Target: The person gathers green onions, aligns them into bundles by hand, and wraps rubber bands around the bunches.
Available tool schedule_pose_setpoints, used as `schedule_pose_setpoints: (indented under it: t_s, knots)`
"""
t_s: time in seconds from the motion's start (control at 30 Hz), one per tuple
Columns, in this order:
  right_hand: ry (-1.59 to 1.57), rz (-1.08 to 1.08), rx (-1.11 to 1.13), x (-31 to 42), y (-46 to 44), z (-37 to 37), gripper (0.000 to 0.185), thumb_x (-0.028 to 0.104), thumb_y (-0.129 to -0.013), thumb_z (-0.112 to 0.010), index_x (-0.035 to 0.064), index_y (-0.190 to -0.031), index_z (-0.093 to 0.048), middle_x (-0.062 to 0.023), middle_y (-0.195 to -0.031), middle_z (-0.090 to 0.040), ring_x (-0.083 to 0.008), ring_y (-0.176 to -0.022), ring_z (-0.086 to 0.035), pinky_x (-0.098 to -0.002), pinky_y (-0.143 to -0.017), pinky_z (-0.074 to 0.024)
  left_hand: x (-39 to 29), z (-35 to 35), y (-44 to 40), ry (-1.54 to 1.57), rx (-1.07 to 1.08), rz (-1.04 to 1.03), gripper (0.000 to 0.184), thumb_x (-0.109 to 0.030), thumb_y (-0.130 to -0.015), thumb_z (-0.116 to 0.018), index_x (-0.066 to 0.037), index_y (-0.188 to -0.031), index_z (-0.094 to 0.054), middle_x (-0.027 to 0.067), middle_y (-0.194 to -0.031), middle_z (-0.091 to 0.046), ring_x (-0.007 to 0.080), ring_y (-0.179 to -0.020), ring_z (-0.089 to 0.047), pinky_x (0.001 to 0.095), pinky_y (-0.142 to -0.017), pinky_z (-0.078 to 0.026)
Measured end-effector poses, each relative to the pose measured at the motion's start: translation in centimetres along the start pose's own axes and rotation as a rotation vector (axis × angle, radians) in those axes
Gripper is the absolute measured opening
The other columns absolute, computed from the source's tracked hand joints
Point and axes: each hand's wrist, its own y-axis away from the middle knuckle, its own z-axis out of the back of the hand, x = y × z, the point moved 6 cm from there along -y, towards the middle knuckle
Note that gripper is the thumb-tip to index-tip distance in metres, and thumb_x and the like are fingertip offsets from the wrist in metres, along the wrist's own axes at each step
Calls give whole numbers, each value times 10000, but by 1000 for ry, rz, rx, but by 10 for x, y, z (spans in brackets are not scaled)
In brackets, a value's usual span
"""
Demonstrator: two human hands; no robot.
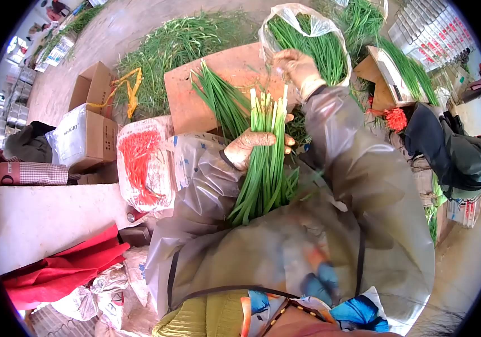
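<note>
Wrapped around a bunch of garlic chives (266, 151) is my left hand (249, 147), its thumb across the front. The pale stem ends point up and away from me, and the green leaves hang toward my lap. My right hand (298, 68) is raised beyond the bunch, apart from it, with its fingers curled together. Whatever those fingers may pinch is too small to make out. Another bundle of chives (221, 101) lies on the brown board (181, 92) in front of me. Close behind my right hand stands a clear plastic bag (339, 35) full of chives.
Loose green leaves (178, 42) are heaped on the floor beyond the board. Red ties (139, 163) lie on a white sack at the left, near a cardboard box (99, 135). At the right are a red bundle of ties (396, 119) and a person's dark clothing (448, 149).
</note>
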Motion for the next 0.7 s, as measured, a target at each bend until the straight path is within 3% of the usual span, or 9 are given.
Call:
schedule_pose_setpoints:
  t_s: [0.1, 0.17, 0.23, 0.37, 0.47, 0.5, 0.53, 0.6, 0.7]
  knots:
    - [15, 6, 33, 38, 9, -15, 271, 288, -883, -564, 32, -951, -626, -46, -862, -631, -105, -666, -518, -235, -614, -463, -6, 8, -3, 4, 15, -15, 744, -199, -744, -667, -37, -1362, -284, 152, -1078, -587, 242, -958, -596, 360, -850, -487]
    - [447, -103, 498, 35, 27, -58, 459, 459, -887, -488, 41, -1014, -627, -83, -951, -646, -185, -750, -576, -307, -690, -480, -7, 12, -6, 52, 8, -29, 722, -225, -750, -669, -23, -1345, -313, 179, -1133, -564, 281, -1022, -570, 385, -902, -456]
    - [811, 137, 784, 30, 46, -92, 570, 545, -861, -451, 40, -1068, -613, -133, -1014, -639, -276, -870, -605, -366, -781, -465, -2, 22, -5, 135, 19, -52, 647, -316, -781, -638, 25, -1277, -399, 202, -1202, -518, 317, -1068, -541, 413, -954, -417]
    - [1026, 155, 543, 23, 54, -105, 425, 450, -866, -473, 108, -1075, -616, -156, -960, -633, -331, -956, -577, -408, -861, -426, -1, 20, -11, 188, 90, -107, 519, -306, -779, -629, 30, -1155, -508, 143, -1046, -600, 245, -899, -604, 356, -830, -484]
    - [1183, 185, 413, 40, 53, -108, 424, 422, -869, -480, 95, -1119, -580, -136, -940, -644, -321, -918, -595, -407, -849, -436, -9, 35, -13, -24, -130, -126, 345, -193, -735, -676, 16, -998, -598, 100, -907, -634, 199, -809, -610, 303, -738, -493]
    - [1056, 301, 351, 53, 50, -104, 408, 373, -868, -511, 108, -1176, -542, -131, -1000, -635, -283, -930, -602, -382, -848, -447, -16, 42, -16, -64, -160, -148, 329, -157, -718, -693, 13, -985, -602, 100, -894, -638, 197, -794, -611, 300, -731, -493]
    - [412, 120, 261, 39, 35, -87, 461, 407, -880, -484, 89, -1213, -507, -133, -1038, -611, -284, -929, -599, -382, -853, -456, -35, 34, -14, -194, -171, -199, 362, -96, -690, -721, 5, -1012, -590, 99, -876, -643, 202, -768, -617, 310, -727, -496]
    - [-119, 58, 112, 39, 24, -60, 509, 387, -886, -502, 54, -1264, -439, -134, -1105, -561, -240, -997, -554, -348, -873, -447, -75, 28, -15, -344, -235, -459, 438, -38, -683, -725, 1, -1082, -549, 89, -860, -643, 194, -772, -620, 299, -725, -503]
    - [-184, 188, 404, 19, 37, -65, 635, 365, -853, -593, -9, -1306, -352, -113, -1204, -500, -200, -1097, -485, -311, -930, -400, -115, 51, -21, -298, -350, -819, 497, 20, -690, -695, -9, -1147, -503, 85, -881, -634, 184, -786, -616, 286, -701, -511]
